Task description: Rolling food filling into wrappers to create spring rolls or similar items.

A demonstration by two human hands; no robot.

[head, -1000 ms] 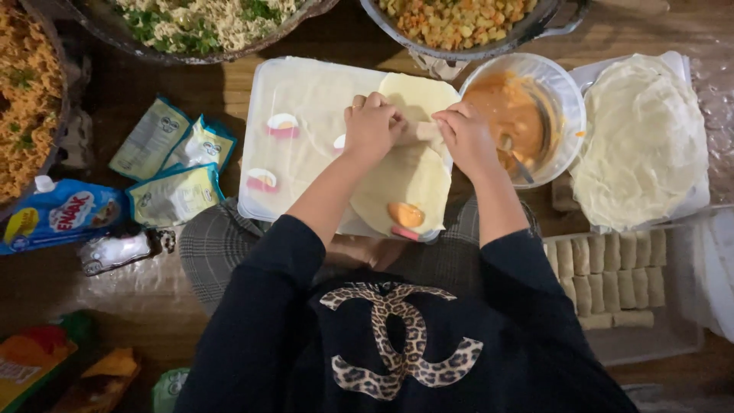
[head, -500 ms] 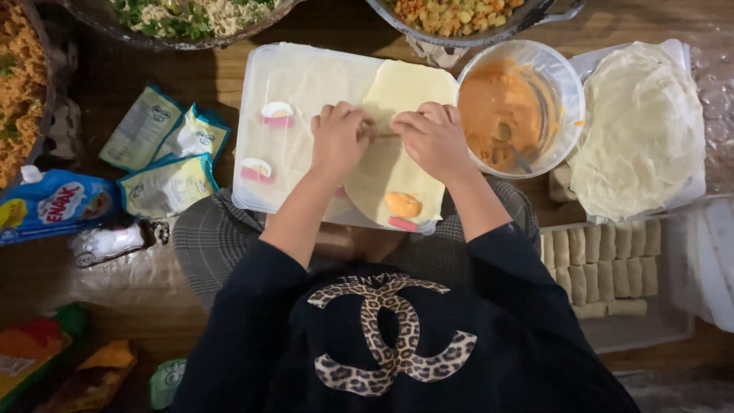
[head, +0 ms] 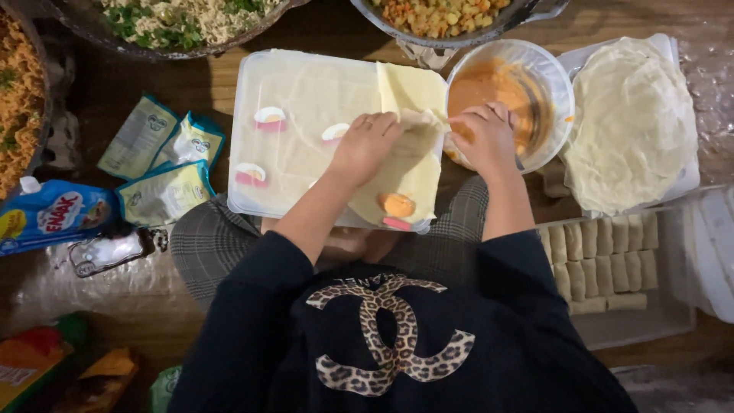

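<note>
A white plastic tray (head: 306, 92) lies across my lap with a thin pale wrapper sheet (head: 413, 180) spread on its right side, the top corner folded over. My left hand (head: 367, 141) presses down on the wrapper's middle. My right hand (head: 489, 138) rests at the near rim of a clear bowl of orange paste (head: 550, 92), fingertips touching the wrapper's folded edge. Small pink-and-white ovals (head: 269, 117) and an orange blob (head: 397, 205) show on the tray.
A stack of round wrappers (head: 634, 122) sits at the right, and finished rolls (head: 604, 260) line a clear container below it. Pans of noodles (head: 191, 19) and diced vegetables (head: 443, 15) stand at the top. Seasoning packets (head: 164, 168) and a blue pouch (head: 53, 218) lie left.
Both hands were together on the wrapper; now my right hand has shifted right to the rim of the orange paste bowl. My left hand stays pressing on the sheet.
</note>
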